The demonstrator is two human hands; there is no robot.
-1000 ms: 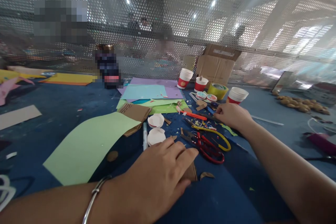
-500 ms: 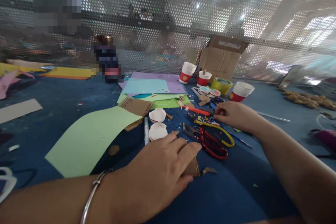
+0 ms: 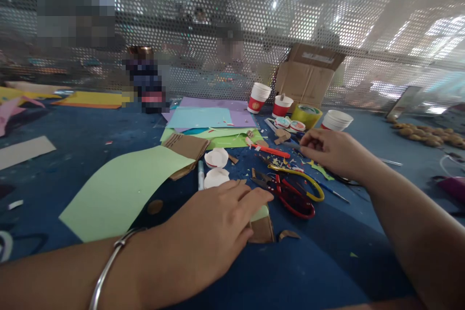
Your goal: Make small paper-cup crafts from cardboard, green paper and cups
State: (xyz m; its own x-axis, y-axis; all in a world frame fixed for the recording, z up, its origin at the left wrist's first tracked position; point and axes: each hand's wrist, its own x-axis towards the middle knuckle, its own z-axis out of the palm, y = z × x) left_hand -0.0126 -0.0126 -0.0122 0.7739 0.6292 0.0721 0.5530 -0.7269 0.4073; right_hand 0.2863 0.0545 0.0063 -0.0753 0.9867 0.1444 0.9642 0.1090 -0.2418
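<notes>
My left hand (image 3: 209, 235) lies flat with its fingers stretched out, pressing on a small brown cardboard piece (image 3: 262, 230) on the blue table (image 3: 312, 271). A silver bangle sits on that wrist. My right hand (image 3: 329, 152) hovers farther back with its fingertips pinched together over paper scraps; what they hold is too small to make out. Between the hands lie red scissors (image 3: 295, 202), yellow-handled scissors (image 3: 307, 181) and an orange cutter (image 3: 273, 151). Two white cup bottoms (image 3: 216, 167) and a marker (image 3: 200, 175) lie just beyond my left fingers.
A light green sheet (image 3: 119, 191) and folded corrugated cardboard (image 3: 187, 148) lie left of centre. Coloured papers (image 3: 207, 118), red-and-white paper cups (image 3: 258, 97), a yellow tape roll (image 3: 306, 115) and a cardboard box (image 3: 308, 80) stand at the back before a perforated screen.
My right hand has lifted slightly off the table and curled its fingers. My left hand has stayed on the cardboard piece, shifting a little so more of it shows.
</notes>
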